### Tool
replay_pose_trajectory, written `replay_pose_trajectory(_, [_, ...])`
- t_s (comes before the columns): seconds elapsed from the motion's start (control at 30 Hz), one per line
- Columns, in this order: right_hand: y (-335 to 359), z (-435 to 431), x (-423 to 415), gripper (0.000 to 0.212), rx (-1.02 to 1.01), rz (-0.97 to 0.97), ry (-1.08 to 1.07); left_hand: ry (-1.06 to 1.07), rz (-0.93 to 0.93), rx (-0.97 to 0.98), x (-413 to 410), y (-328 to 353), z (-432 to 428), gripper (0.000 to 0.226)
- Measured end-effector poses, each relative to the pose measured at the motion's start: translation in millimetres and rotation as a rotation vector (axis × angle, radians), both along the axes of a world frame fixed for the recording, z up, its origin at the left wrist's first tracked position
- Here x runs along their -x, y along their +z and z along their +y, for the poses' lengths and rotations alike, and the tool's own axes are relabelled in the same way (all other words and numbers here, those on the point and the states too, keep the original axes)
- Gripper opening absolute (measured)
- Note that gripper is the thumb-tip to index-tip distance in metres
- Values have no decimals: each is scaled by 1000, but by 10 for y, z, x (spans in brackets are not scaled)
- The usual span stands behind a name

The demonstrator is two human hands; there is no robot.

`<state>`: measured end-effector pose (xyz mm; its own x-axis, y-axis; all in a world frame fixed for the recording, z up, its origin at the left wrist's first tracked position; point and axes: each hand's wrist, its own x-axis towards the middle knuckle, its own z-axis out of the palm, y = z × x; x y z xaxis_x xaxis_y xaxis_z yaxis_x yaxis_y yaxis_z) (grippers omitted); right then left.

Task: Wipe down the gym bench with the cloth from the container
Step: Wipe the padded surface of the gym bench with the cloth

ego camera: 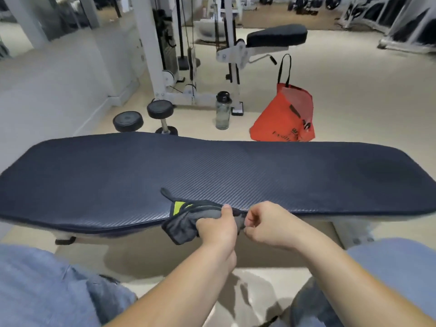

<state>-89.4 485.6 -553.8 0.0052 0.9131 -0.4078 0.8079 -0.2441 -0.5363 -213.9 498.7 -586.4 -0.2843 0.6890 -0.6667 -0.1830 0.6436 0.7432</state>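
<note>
A long dark navy gym bench (212, 171) with a ribbed pad lies crosswise in front of me. At the middle of its near edge a dark grey cloth (188, 220) with a yellow-green patch drapes over the pad and hangs down. My left hand (218, 228) grips the bunched cloth at the edge. My right hand (266, 224) pinches the right end of the same cloth, right beside the left hand. Behind the bench on the floor stands an orange tote bag (285, 116) with black handles, its mouth open.
A clear water bottle (223, 110) stands on the floor behind the bench, with two dumbbells (146, 116) to its left. A white cable machine (186, 55) and a padded seat (276, 36) stand further back. My knees in blue jeans (47, 286) flank my arms.
</note>
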Motion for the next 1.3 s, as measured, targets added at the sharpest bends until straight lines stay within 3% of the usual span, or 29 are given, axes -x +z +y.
replay_pose_trajectory(0.1, [-24, -144, -283, 19, 3, -71, -125, -100, 5, 37, -370, -15, -54, 74])
replay_pose_trajectory(0.23, [-64, -301, -650, 33, -12, -84, -328, -335, -131, 77, -841, -58, -117, 72])
replay_pose_trajectory(0.33, [-108, -407, -841, 33, -22, 174, -604, -585, -203, 97, -1141, -13, -180, 71])
replay_pose_trajectory(0.47, [-275, -503, -713, 65, -97, 693, -1021, -864, -231, 119, -1100, 59, -200, 77])
replay_pose_trajectory(0.53, [-410, -465, -628, 64, -198, 742, -1151, -982, -177, 122, -897, 106, -137, 75])
replay_pose_trajectory(0.7, [-439, -242, -699, 39, -361, 717, -1502, -1096, 9, 64, -647, 401, 92, 63])
replay_pose_trajectory(0.83, [-134, -84, -1176, 47, -446, 850, -1922, -1022, 5, -153, -991, 598, 160, 39])
replay_pose_trajectory(0.9, [-131, 21, -1332, 60, -377, 668, -1936, -1038, 26, -249, -1236, 618, 154, 29])
replay_pose_trajectory(1.03, [-295, 51, -1367, 71, -181, 318, -1647, -1113, 214, -476, -1653, 504, 180, 38])
replay_pose_trajectory(1.17, [-321, 85, -1732, 54, -128, 351, -1710, -1075, 341, -653, -1977, 491, 233, 40])
replay_pose_trajectory(1.3, [-292, 104, -2275, 61, -166, 331, -1857, -1095, 369, -725, -2179, 460, 214, 38])
